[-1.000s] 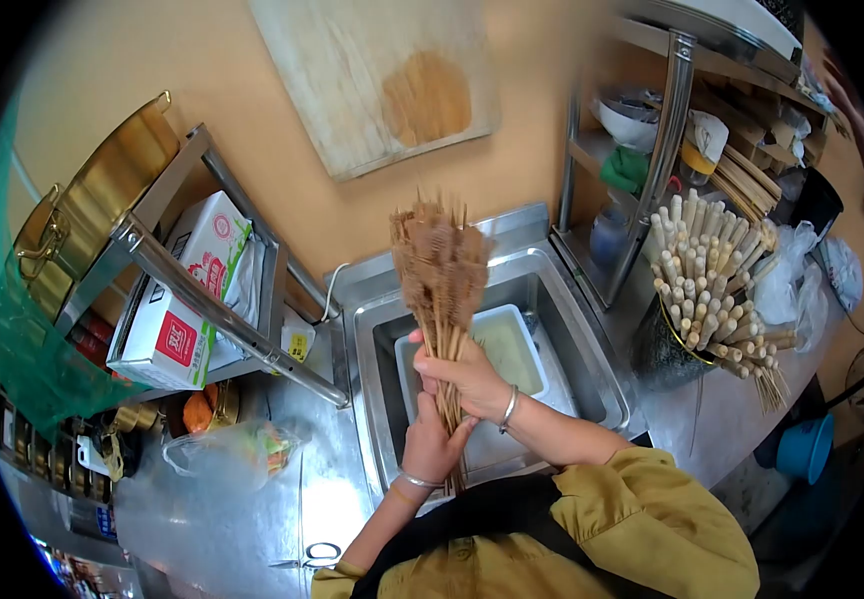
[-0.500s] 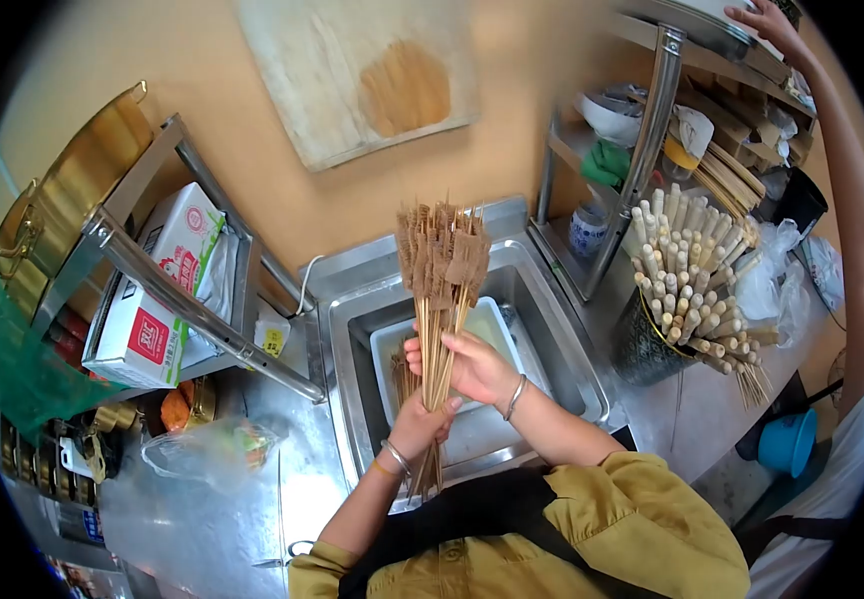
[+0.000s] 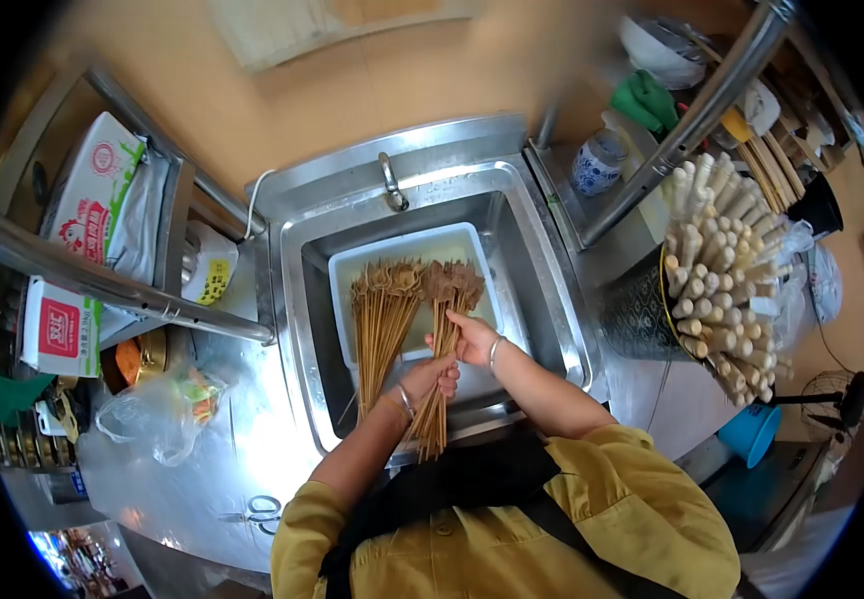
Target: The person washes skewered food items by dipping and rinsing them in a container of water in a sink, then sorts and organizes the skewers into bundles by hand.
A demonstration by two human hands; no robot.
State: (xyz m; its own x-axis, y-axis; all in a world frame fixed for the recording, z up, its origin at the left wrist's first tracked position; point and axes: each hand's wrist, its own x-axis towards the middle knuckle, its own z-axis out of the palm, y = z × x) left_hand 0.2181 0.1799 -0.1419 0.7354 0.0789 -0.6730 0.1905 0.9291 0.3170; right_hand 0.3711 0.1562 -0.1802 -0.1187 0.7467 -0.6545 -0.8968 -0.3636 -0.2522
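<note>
We see a steel sink (image 3: 530, 299), and in it a white plastic tub (image 3: 407, 239) with pale, cloudy liquid; a loose bundle of skewers (image 3: 380, 317) leans in the tub's left part, its food-covered heads toward the back wall. Right of the sink, a black patterned bucket (image 3: 642, 311) is crammed with pale-ended sticks (image 3: 717, 275), some jutting over its rim. On the left, a gold-coloured pot (image 3: 153, 354) contains something orange, and a clear plastic bag (image 3: 160, 419) with orange and green bits inside lies on the steel tabletop (image 3: 192, 479), near a pair of scissors (image 3: 260, 515). A faucet (image 3: 392, 185) rises behind the tub, and a blue-and-white jar (image 3: 598, 163) stands beyond the sink's right side. Slanting metal posts hide parts of the printed cartons (image 3: 87, 195) on the left shelf, while our forearms cover some of the sink's near rim. Our left hand (image 3: 426, 381) is curled firmly round the lower stalks of the held skewers (image 3: 442, 329); our right hand (image 3: 471, 340) grips them higher up, thumb laid along the stalks. Their brown heads are over the tub, just beside the other bundle, and the bare ends point back toward us; we cannot tell whether the heads touch the liquid.
</note>
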